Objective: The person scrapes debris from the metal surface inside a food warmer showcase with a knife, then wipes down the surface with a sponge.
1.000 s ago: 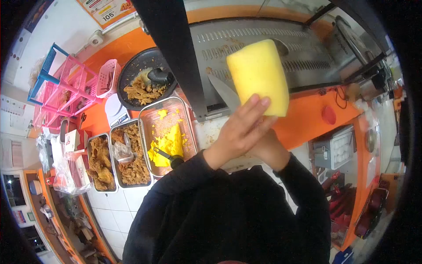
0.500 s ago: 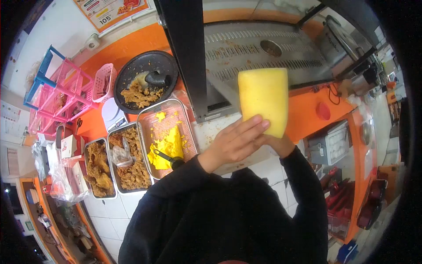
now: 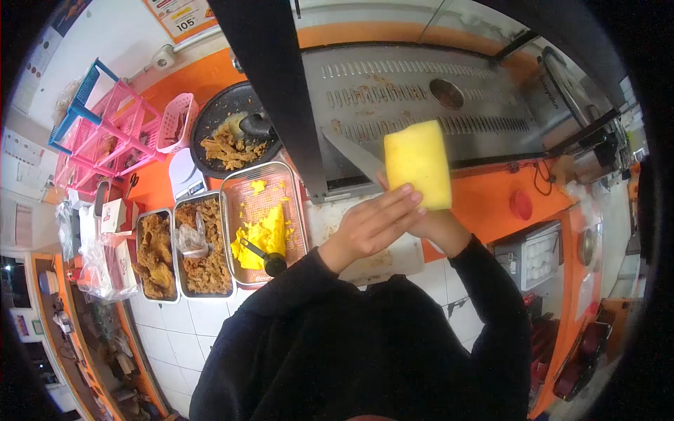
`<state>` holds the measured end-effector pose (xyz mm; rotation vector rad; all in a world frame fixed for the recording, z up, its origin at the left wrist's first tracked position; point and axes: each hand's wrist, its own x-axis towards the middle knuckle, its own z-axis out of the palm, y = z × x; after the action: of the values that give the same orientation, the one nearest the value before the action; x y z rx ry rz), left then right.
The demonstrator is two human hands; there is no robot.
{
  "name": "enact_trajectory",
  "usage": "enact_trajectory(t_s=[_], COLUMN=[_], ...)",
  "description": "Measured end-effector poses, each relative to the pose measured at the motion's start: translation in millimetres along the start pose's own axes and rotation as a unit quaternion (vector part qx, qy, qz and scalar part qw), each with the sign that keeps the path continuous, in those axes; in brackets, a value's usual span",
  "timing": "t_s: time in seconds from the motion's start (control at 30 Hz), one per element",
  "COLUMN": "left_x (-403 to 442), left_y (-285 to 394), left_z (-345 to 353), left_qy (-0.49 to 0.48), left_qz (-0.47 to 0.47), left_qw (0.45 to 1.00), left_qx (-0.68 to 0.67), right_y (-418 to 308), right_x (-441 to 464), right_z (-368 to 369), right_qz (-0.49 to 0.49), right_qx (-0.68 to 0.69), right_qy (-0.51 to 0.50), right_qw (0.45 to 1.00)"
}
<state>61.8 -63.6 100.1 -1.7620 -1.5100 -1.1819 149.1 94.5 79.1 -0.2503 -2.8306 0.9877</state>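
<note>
A pale yellow block (image 3: 418, 165) with smooth faces stands up from my two hands; its exact kind is unclear. My left hand (image 3: 375, 228) is closed at its lower edge, fingers pressed together across the front. Partly behind the block and the left fingers, my right hand (image 3: 441, 228) is closed, most of its fingers hidden. A knife (image 3: 354, 156) juts out to the upper left from behind the block, its handle out of sight and seemingly in the right hand. Under the hands lies a whitish board (image 3: 400, 259).
To the left, a wire-mesh tray (image 3: 302, 242) holds a bright yellow mass with a black-ended scoop (image 3: 274, 264). Beside it are two metal trays of fried chicken (image 3: 156, 256). A black mortar (image 3: 203, 151) and pink rack stand behind. A metal display case (image 3: 421, 67) with a black post lies ahead.
The view has shifted and tilted slightly. The yellow block has turned and sits a little lower in the hands, and more of the knife blade shows to its left.
</note>
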Motion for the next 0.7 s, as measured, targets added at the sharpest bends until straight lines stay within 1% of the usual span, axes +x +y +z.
enact_trajectory(t_s=[0.07,0.17,0.23,0.27,0.3,0.33,0.4,0.53,0.63,0.7], left_x=[-3.3,-16.8,-32.2,-40.7,-48.9,-57.0,-65.4,-83.5,-86.8,-88.9], left_y=[1.7,0.8,1.5,2.5,4.4,7.8,19.2,32.1,38.8,40.5], left_z=[-1.9,-6.2,-8.1,-9.0,-10.5,-13.3,-19.5,-22.3,-24.2,-24.0], left_qy=[-0.004,-0.015,-0.017,-0.011,-0.005,-0.012,-0.013,0.001,-0.003,0.000], left_qz=[-0.012,-0.056,-0.079,-0.084,-0.089,-0.105,-0.137,-0.186,-0.200,-0.194], left_qw=[1.000,0.998,0.997,0.996,0.996,0.994,0.990,0.982,0.980,0.981], left_qx=[0.000,-0.002,0.000,0.006,0.012,0.004,0.003,-0.001,-0.001,-0.004], right_y=[-2.3,14.3,23.7,29.8,37.3,51.5,63.3,52.8,50.4,22.7], right_x=[-5.8,4.4,2.8,1.6,0.1,0.3,3.2,17.3,31.5,35.4], right_z=[-11.5,-19.6,-28.8,-35.2,-42.6,-44.3,-46.3,-58.6,-68.3,-81.5], right_qz=[0.067,0.071,0.071,0.104,0.137,0.117,0.132,0.160,0.171,0.228], right_qx=[0.112,0.193,0.087,-0.028,-0.142,-0.144,-0.165,-0.192,-0.169,-0.120], right_qy=[0.006,-0.070,-0.100,-0.109,-0.117,-0.099,-0.068,-0.026,-0.067,-0.125], right_qw=[0.991,0.976,0.989,0.988,0.973,0.978,0.975,0.968,0.968,0.958])
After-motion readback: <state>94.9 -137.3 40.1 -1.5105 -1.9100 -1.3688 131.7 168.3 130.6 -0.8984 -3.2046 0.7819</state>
